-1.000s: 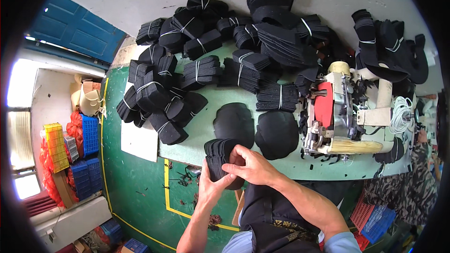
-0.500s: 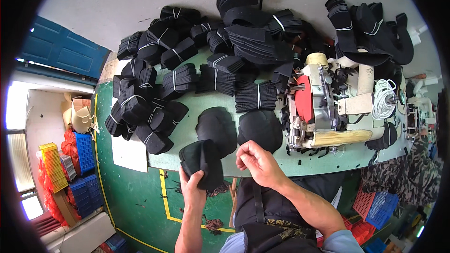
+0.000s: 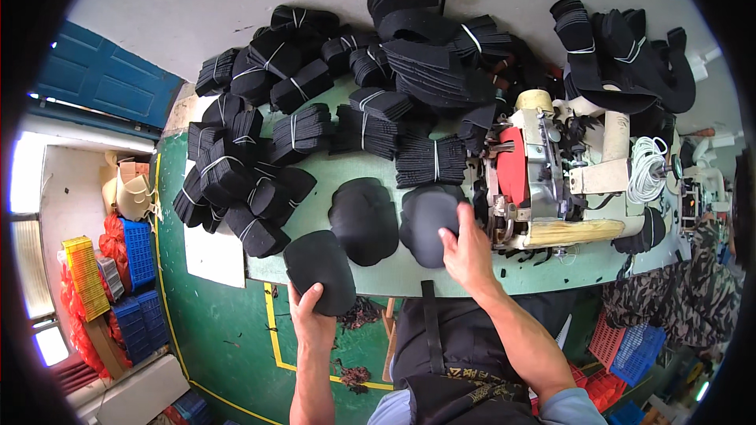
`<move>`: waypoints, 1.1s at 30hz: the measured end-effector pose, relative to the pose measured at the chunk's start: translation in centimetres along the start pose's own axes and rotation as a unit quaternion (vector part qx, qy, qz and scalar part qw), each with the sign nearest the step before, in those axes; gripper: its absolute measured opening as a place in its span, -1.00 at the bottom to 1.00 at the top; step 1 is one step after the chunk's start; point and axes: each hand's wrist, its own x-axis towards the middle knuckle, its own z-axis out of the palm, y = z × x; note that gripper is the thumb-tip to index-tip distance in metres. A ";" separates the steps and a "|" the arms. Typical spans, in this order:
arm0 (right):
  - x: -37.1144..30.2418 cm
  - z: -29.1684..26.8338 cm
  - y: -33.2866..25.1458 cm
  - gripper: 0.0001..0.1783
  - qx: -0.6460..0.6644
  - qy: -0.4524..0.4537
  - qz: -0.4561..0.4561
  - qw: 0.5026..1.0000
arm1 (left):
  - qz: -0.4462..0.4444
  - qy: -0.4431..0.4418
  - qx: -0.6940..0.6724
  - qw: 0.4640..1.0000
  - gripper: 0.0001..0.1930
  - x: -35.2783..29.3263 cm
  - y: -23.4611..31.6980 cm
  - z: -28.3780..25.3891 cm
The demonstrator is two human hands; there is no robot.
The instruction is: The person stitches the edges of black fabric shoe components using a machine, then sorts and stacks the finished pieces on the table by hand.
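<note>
In my left hand [image 3: 313, 319] are black rounded pieces [image 3: 321, 271], apparently a thin stack, gripped at the lower edge with the thumb on top, just off the table's front edge. My right hand [image 3: 471, 256] closes on the right edge of a single black rounded piece [image 3: 429, 232], smeared by motion, over the right-hand pile; its thumb lies on the face, and the fingers behind are partly hidden. Beside that, a second pile of black rounded pieces [image 3: 364, 222] lies on the green table [image 3: 315, 181].
Bundles of black pieces tied with white bands [image 3: 299, 130] crowd the table's left and back. A machine [image 3: 543, 181] with a red part and pale wooden bar stands right of my right hand. A white sheet [image 3: 213, 256] lies at the left edge. Crates [image 3: 142, 323] stand on the floor.
My right hand has moved right and up to the right-hand pile and now grips a piece there. The pieces in my left hand have shifted left and lie flatter, no longer folded over.
</note>
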 end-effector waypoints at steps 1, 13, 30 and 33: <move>-0.3 -0.3 -0.3 -0.17 -0.076 0.107 -0.127 0.983 | -0.011 -0.006 0.000 1.000 -0.36 -0.1 0.0 0.1; -2.1 4.8 -4.3 -0.73 0.248 -0.199 -0.074 0.945 | -0.060 -0.030 0.040 0.997 -0.30 -0.4 -1.8 1.6; -2.9 6.3 -6.3 -0.40 0.220 -0.222 -0.193 0.930 | 0.086 -0.001 0.448 0.890 -0.18 -2.0 -1.5 0.8; -2.3 3.8 -6.2 -0.48 0.314 -0.336 -0.115 0.880 | -0.035 -0.058 0.373 0.925 0.00 -1.9 -0.1 0.2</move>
